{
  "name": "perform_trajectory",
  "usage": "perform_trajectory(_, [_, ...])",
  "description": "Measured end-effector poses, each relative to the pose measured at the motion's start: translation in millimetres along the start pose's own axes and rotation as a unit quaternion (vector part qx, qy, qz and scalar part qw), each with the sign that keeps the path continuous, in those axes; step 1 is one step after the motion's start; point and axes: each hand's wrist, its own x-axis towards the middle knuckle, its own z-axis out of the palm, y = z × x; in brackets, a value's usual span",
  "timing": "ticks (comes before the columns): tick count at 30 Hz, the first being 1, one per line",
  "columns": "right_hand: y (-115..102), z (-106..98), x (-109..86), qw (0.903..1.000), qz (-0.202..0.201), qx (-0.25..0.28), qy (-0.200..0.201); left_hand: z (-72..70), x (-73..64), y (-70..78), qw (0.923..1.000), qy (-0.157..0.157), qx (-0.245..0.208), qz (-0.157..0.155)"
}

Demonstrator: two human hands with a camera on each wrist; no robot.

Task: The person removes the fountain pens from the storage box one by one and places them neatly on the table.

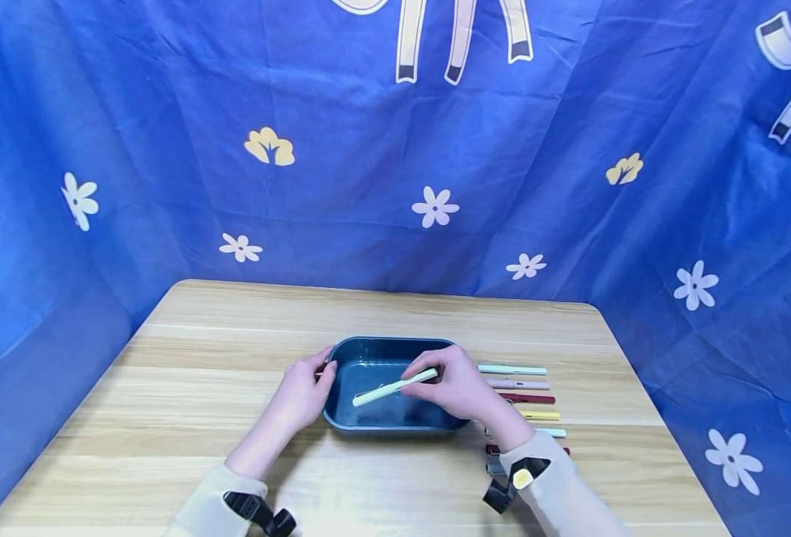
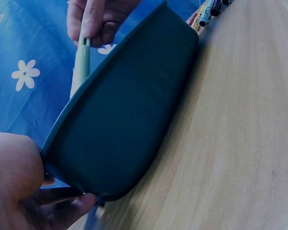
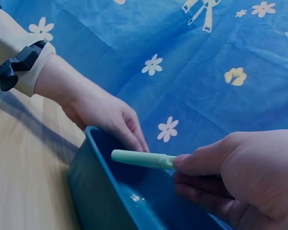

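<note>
A dark teal rectangular box stands on the table, open at the top. At its left end my left hand grips the wall, and in the left wrist view fingers reach under a lower corner of the box. Above the box's interior, my right hand pinches a pale green pen by one end between thumb and fingers. The pen slants, its free end pointing left and toward the near side. In the right wrist view the pen is over the box, near its rim.
Right of the box lies a row of several pens, among them a mint pen, a lilac pen, a dark red pen and a yellow pen. My right forearm partly covers the nearer ones. A blue patterned curtain surrounds the wooden table.
</note>
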Motion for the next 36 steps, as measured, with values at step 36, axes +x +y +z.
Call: perform_trajectory(36, [-18, -39, -56.6, 0.9937, -0.033, 0.055, 0.091, -0.2, 0.3, 0.9, 1.0, -0.003, 0.001, -0.004])
